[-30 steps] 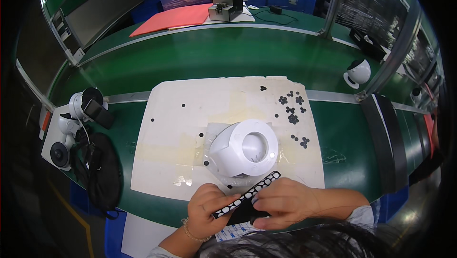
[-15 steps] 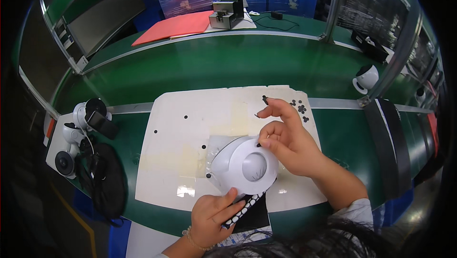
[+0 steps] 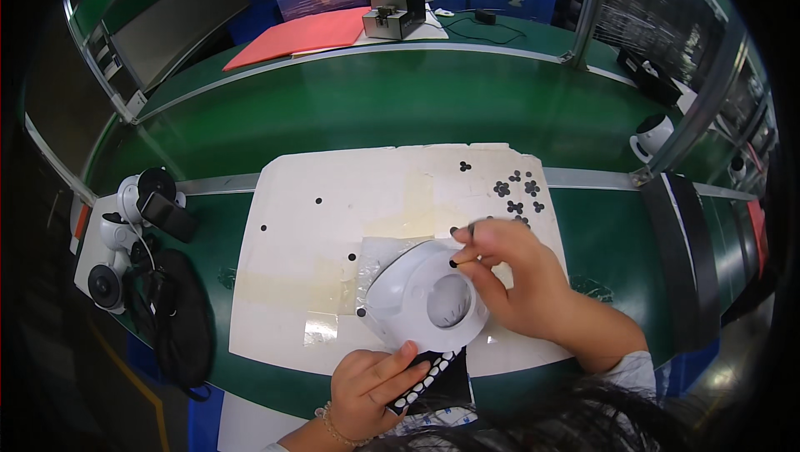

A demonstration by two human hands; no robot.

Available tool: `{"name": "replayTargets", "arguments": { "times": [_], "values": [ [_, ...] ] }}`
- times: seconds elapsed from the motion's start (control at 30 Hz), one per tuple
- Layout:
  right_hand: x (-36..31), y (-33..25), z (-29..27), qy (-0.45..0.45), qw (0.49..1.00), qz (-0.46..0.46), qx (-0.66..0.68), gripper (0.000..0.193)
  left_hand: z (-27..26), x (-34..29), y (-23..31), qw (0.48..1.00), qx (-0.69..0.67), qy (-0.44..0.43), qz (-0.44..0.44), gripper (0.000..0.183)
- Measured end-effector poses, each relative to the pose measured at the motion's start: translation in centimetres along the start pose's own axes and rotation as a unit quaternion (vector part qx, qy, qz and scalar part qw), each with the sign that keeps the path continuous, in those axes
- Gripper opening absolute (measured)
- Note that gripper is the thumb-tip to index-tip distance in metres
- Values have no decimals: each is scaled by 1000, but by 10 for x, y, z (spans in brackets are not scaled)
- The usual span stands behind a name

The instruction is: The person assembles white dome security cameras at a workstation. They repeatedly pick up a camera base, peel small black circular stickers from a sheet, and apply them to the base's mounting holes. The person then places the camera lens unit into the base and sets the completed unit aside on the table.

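White Housing on Board, Both Hands Engaged

Left of frame: several white cameras with glossy round black faces, adjoining a soft black cloth pouch with a rounded outline. Both lie beside a flat, pale board with tape patches and a slightly ragged upper edge. The board rests on a smooth green table.

Lower centre: the left hand grasps a flat black strip bearing rows of white rounded dots. Its index fingertip is at the lower edge of the housing; exact contact cannot be told.

Centre: the white housing, smooth and curved, with a broad ring face around a round opening, is tilted on the board. Translucent film shows along its left side.

Right of centre: the right hand pinches a small black disc between thumb and finger at the ring's upper edge. Whether the disc touches the ring cannot be told. Other fingers are curled and partly blurred.

Upper right of the board: flat black disc clusters. Right of frame: a long black slab.

Clearance: the board's left half offers open room around spaced discs; a green strip of table separates board and slab.
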State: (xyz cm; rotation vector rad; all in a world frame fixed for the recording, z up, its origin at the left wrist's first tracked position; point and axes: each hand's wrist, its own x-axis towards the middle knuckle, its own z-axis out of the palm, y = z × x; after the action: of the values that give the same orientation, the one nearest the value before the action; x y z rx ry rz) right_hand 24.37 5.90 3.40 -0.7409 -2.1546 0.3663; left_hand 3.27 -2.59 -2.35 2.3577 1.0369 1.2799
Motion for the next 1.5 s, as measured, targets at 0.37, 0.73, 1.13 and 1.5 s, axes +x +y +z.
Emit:
{"name": "replayTargets", "arguments": {
  "times": [0.37, 0.73, 1.13, 1.5],
  "values": [
    [8, -9, 17, -57, 970, 85, 222, 48, -2, -1, -3, 1000, -14, -16, 14, 56],
    [4, -11, 24, -19, 982, 87, 169, 41, -1, -2, -1, 1000, -9, -23, 5, 57],
    [-42, -21, 13, 0, 996, 70, 55, 8, 3, 0, 0, 1000, 18, 11, 15, 41],
    [-42, -23, 19, -35, 989, 108, 91, 9, 3, 1, 1, 1000, 27, 13, 5, 35]
  ]
}}
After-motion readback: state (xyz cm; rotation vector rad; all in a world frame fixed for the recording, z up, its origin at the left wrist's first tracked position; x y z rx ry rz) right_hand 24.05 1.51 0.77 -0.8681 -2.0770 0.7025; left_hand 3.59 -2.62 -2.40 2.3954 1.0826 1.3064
